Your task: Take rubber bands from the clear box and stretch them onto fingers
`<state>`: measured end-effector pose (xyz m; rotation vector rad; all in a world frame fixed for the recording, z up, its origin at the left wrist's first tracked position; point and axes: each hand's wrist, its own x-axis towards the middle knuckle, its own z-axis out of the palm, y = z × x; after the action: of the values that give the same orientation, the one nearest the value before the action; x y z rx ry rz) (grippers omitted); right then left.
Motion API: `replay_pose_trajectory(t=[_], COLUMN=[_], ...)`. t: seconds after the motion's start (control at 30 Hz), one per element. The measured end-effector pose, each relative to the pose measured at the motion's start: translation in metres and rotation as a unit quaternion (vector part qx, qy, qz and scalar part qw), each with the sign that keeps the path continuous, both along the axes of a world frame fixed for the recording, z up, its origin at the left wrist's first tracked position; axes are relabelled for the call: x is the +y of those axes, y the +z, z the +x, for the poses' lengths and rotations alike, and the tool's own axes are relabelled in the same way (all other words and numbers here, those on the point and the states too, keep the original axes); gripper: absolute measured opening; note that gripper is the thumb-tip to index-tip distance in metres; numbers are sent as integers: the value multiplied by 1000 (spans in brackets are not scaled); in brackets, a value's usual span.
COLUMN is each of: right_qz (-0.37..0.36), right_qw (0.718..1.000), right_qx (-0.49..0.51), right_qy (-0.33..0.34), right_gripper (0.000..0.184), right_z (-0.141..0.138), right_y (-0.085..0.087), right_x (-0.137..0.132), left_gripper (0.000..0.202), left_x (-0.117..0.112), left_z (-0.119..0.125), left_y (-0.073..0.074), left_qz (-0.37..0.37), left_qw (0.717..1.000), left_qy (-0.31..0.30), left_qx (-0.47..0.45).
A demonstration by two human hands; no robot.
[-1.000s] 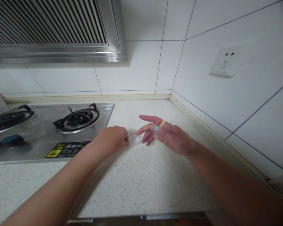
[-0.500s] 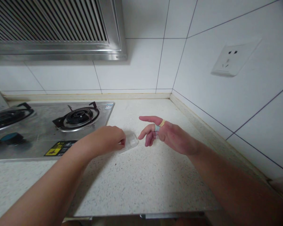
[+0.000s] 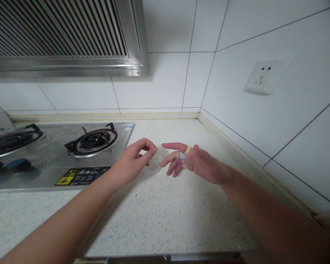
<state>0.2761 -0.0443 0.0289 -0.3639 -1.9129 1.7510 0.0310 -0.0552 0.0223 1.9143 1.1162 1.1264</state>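
My left hand (image 3: 134, 161) is raised just over a clear plastic box (image 3: 155, 167) on the counter. Thumb and index finger meet in a pinch; something tiny may sit at the tips, too small to name. Most of the box is hidden by this hand. Facing it from the right, my right hand (image 3: 200, 161) has its fingers stretched out and apart, the index finger pointing left. Coloured bands circle its fingers: a yellow band (image 3: 188, 149) on the index finger, a light blue band (image 3: 182, 156) on the middle finger, and a pale purplish one beyond.
A speckled white countertop (image 3: 159, 220) lies under both hands. To the left is a steel gas stove (image 3: 52, 157) with a burner (image 3: 95, 139) and knobs. A range hood (image 3: 71, 66) hangs above. A wall socket (image 3: 261, 75) is on the right tiled wall.
My left hand has lifted up and turned from reaching down at the plastic box to a pinch near the right index fingertip. My right hand has barely moved; the view has tilted slightly.
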Motion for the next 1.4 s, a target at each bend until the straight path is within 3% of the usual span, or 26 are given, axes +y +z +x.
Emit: replay_pose_trajectory(t=[0.13,0.27,0.53,0.83,1.17,1.4], right_qz=[24,35,32,33,39,30], right_qw=[998,998,997,996,995,992], right_qx=[-55,-58,-71,-82,-80,-88], right_qy=[14,5,15,20,36,80], right_gripper=[82,79,82,89,84,84], right_z=[-2,-3,-5,-5,-4,-6], right_y=[-2,-3,-4,-4,-4,-7], right_x=[1,1,-1,1,-1,-2], left_gripper=[23,20,16,14,20,18], left_x=[-2,-4,-3,-3,-1,-4], left_z=[14,16,12,10,9,13], left_y=[-8,-4,-9,-7,-6,-12], left_qz=[-77,-82,-34,-55,-98,-84], left_qw=[987,979,985,978,966,977], left_qy=[-49,-36,-32,-4,-50,-58], left_qx=[-136,-183,-169,-202,-233,-187])
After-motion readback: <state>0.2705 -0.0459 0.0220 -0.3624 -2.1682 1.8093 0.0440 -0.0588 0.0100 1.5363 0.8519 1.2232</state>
